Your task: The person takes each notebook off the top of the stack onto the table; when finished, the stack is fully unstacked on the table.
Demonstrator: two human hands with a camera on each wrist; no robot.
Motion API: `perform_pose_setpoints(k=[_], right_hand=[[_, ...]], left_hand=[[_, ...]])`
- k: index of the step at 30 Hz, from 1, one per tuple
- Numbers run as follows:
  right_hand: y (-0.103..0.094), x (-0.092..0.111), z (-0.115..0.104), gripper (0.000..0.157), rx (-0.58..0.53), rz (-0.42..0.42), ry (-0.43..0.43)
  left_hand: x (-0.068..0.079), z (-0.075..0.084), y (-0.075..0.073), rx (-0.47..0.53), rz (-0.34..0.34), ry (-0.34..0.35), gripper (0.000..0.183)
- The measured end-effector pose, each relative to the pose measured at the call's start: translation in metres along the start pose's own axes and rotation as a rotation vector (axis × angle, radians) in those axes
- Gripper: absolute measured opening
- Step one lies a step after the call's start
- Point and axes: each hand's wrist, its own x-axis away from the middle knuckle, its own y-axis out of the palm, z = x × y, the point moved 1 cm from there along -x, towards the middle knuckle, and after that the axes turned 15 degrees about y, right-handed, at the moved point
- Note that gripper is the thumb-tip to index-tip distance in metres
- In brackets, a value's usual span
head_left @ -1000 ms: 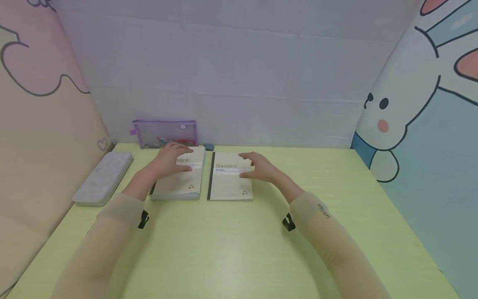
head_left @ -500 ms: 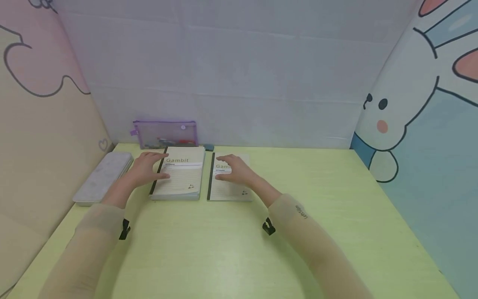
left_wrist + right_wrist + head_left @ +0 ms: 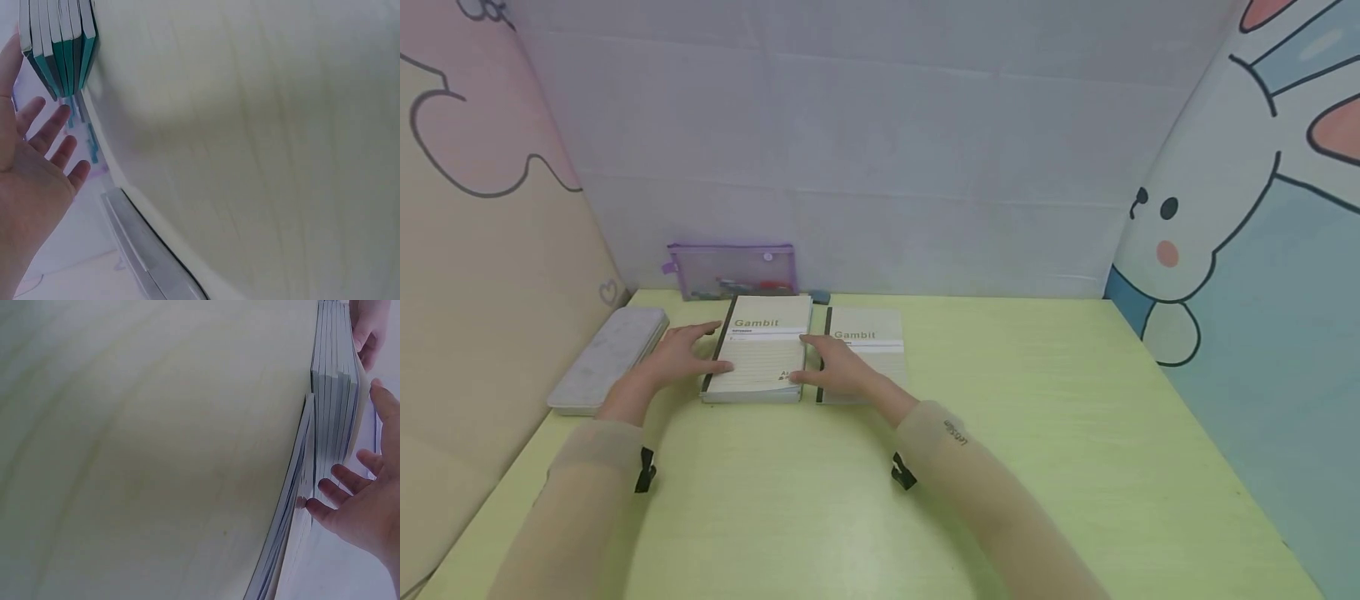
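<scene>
Notebook stack (image 3: 763, 354): lay between left hand (image 3: 676, 357) and right hand (image 3: 841, 367), both spread; even pressure from both sides looked best, clear of the lower pile (image 3: 872, 322) beneath the right.

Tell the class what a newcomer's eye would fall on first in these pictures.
Probably the big rabbit drawing on the right-hand wall. Next, the thick notebook stack left of centre on the table, between the left grip and right grip. Behind it stands a purple pouch, before the pale backdrop.
</scene>
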Motion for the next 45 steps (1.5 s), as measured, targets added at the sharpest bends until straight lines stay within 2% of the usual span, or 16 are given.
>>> perform_pose_setpoints(k=[4,10,14,20,26,31,35,41,43,45], right_hand=[[0.008,-0.002,-0.006,0.081,0.025,0.018,0.019],[0.014,-0.002,-0.016,0.081,0.141,0.040,0.064],[0.015,0.000,-0.017,0.078,0.146,0.035,0.069],[0.010,0.005,-0.012,0.075,0.066,0.032,0.041],[0.000,0.010,-0.007,0.077,0.032,0.088,-0.038],[-0.009,0.014,-0.002,0.079,-0.018,0.121,-0.054],[-0.015,0.015,0.002,0.080,-0.125,0.123,-0.048],[-0.029,0.021,0.004,0.081,-0.384,0.068,-0.017],[-0.036,0.024,0.005,0.081,-0.428,0.067,-0.018],[-0.044,0.027,0.006,0.080,-0.424,0.089,-0.021]], left_hand=[[0.004,-0.005,0.002,0.056,-0.025,-0.024,0.100],[0.009,-0.008,0.002,0.094,-0.031,-0.016,0.095],[0.010,-0.008,0.003,0.110,-0.031,-0.008,0.095],[0.005,-0.001,0.002,0.088,-0.038,0.017,0.098],[-0.001,0.012,0.001,-0.029,-0.044,0.039,0.098],[-0.004,0.018,0.001,-0.044,-0.036,0.056,0.099],[-0.007,0.020,0.002,-0.016,-0.015,0.080,0.097],[-0.014,0.033,-0.001,0.066,0.001,0.075,0.095],[-0.017,0.040,-0.004,0.083,0.004,0.078,0.096],[-0.021,0.047,-0.006,0.084,0.008,0.084,0.098]])
